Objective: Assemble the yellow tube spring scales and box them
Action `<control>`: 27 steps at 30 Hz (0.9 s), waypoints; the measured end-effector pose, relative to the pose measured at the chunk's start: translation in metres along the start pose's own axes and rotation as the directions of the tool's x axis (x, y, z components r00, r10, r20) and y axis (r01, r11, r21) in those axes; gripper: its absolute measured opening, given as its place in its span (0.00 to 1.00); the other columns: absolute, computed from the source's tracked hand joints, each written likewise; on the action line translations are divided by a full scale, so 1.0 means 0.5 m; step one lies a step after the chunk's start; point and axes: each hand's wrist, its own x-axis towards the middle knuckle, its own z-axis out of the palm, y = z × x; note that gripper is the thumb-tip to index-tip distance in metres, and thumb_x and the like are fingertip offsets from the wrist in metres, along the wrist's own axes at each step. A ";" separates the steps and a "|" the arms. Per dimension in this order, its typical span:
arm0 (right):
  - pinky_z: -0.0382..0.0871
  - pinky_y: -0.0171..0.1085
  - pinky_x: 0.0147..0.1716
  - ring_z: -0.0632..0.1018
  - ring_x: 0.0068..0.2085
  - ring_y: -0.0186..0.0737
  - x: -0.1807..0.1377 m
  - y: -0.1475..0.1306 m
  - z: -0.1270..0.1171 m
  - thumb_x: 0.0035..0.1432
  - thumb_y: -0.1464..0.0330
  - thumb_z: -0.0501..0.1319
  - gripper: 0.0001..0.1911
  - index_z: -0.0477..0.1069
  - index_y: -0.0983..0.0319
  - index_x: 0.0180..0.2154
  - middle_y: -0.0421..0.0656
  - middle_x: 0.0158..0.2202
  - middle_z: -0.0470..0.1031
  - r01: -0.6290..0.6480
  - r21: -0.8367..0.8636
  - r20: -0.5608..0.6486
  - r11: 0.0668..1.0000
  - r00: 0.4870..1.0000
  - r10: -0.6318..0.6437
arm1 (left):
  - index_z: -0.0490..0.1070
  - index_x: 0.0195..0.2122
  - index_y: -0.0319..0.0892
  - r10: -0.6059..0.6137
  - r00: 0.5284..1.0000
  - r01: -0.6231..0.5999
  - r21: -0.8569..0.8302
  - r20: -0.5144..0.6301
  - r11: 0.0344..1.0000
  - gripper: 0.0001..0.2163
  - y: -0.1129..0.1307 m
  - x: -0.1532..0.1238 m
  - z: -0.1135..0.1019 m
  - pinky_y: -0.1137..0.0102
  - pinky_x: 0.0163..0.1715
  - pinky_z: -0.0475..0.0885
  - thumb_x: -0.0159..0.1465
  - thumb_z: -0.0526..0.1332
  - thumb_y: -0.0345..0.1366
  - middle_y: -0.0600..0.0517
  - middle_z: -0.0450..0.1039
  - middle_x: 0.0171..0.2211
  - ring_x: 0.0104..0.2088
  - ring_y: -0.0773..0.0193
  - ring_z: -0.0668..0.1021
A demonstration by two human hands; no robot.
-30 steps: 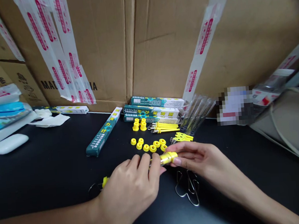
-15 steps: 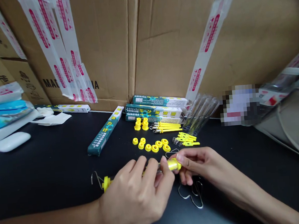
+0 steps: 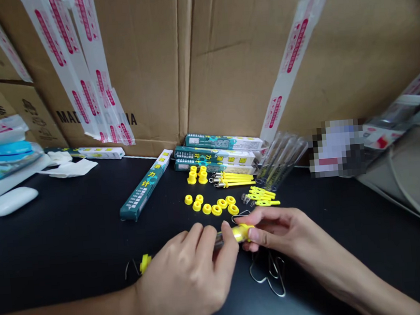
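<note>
My left hand [image 3: 190,270] is wrapped around the clear tube of a spring scale [image 3: 220,239], held nearly level above the black table. Past the left side of that hand stick out a yellow cap [image 3: 144,263] and a bent wire hook [image 3: 131,268]. At the tube's other end, my right hand [image 3: 273,227] pinches the yellow end cap [image 3: 245,232] between thumb and fingers. Bent metal hooks [image 3: 268,279] lie on the table just below my right hand. My left fingers hide most of the tube.
Behind the hands lie yellow ring caps [image 3: 217,210], taller yellow plugs [image 3: 192,177], yellow rods [image 3: 235,179], yellow pieces with springs [image 3: 266,202] and clear tubes [image 3: 283,159]. Printed boxes [image 3: 217,152] are stacked against a cardboard carton [image 3: 144,60]. One box [image 3: 145,187] lies apart. A white mouse-shaped object [image 3: 12,201] sits left.
The spring scale and my left hand have shifted slightly left and down. My right thumb has moved lower on the yellow end cap, and its fingers have changed position. The view has shifted a little.
</note>
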 end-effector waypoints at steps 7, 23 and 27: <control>0.76 0.30 0.36 0.79 0.32 0.33 -0.006 0.000 0.006 0.51 0.64 0.74 0.08 0.81 0.59 0.33 0.40 0.34 0.80 0.103 -0.054 -0.050 0.993 0.993 -0.106 | 0.73 0.48 0.26 -0.001 1.000 0.004 0.093 -0.024 0.996 0.13 0.003 0.005 -0.019 0.69 0.13 0.72 0.65 0.55 0.23 0.44 0.78 0.26 0.23 0.55 0.81; 0.77 0.35 0.43 0.81 0.42 0.43 -0.049 -0.028 0.059 0.58 0.66 0.70 0.07 0.82 0.46 0.38 0.38 0.39 0.83 0.416 -0.331 -0.053 0.847 0.888 -0.457 | 0.72 0.40 0.35 -0.053 0.968 0.063 -0.031 0.244 0.998 0.08 -0.015 0.012 0.007 0.66 0.16 0.75 0.60 0.66 0.24 0.50 0.76 0.28 0.24 0.57 0.80; 0.73 0.39 0.50 0.78 0.51 0.47 -0.030 -0.020 0.020 0.60 0.61 0.67 0.08 0.80 0.50 0.43 0.40 0.46 0.81 0.376 -0.507 -0.173 0.775 0.837 -0.519 | 0.69 0.40 0.36 -0.112 0.988 0.114 -0.019 0.106 0.993 0.06 -0.013 0.008 0.015 0.64 0.15 0.72 0.67 0.62 0.34 0.51 0.75 0.27 0.24 0.56 0.80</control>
